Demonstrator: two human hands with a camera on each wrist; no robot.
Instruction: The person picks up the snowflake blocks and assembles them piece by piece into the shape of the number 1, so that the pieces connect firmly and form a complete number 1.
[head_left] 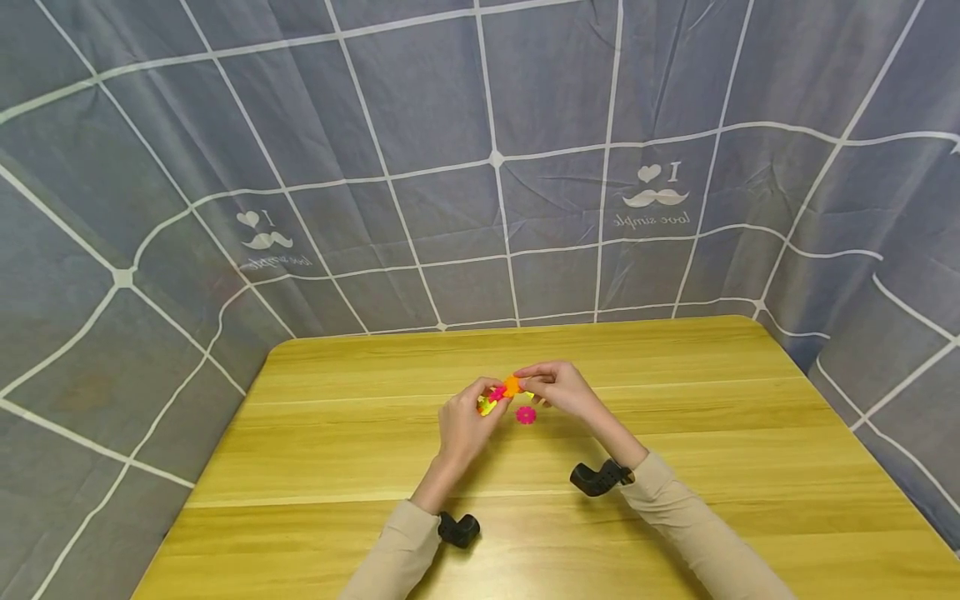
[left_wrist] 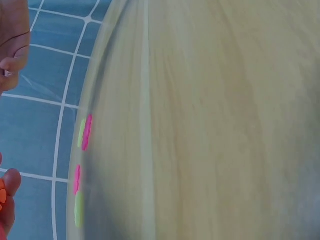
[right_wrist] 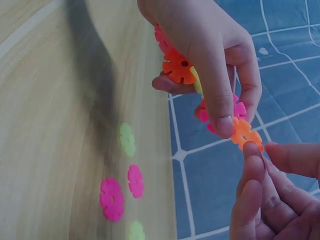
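Flower-shaped plastic interlocking discs are joined in a short chain between the two hands, above the table. My left hand (head_left: 463,425) grips the chain; in the right wrist view its thumb and fingers lie around a red-orange disc (right_wrist: 175,66), a yellow piece and a pink disc (right_wrist: 240,110). At the chain's end is a light orange disc (right_wrist: 244,133), touching the pink one. My right hand (head_left: 564,388) pinches that orange disc's edge between thumb and fingertips. Only part of a hand and an orange piece (left_wrist: 2,195) show at the left wrist view's edge.
Loose discs lie on the wooden table (head_left: 337,467) beneath the hands: a large pink disc (right_wrist: 111,199), a smaller pink disc (right_wrist: 135,181) and two yellow-green ones, including a disc (right_wrist: 127,140). A grey-blue curtain (head_left: 420,225) with white lines hangs behind the table.
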